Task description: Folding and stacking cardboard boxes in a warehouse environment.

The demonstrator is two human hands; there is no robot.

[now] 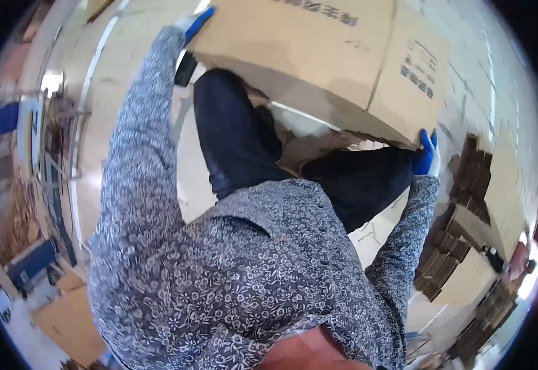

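Note:
A large brown cardboard box (318,52) with dark print on its sides is in front of me, tilted, above my bent legs. My left hand (197,24), in a white glove with blue-coated fingers, grips the box's left edge near the top of the view. At the lower right corner of the box, my right hand (427,155) in the same kind of glove holds on, blue fingers up against the cardboard. Part of the box runs out of view at the top. Its underside near my knees looks uneven and shadowed.
Stacks of flattened cardboard (444,259) lie on the floor to my right. A metal-framed stand (53,139) with blue parts is at the left. Another cardboard piece (72,324) lies at the lower left. A small black object (186,69) is beside my left knee.

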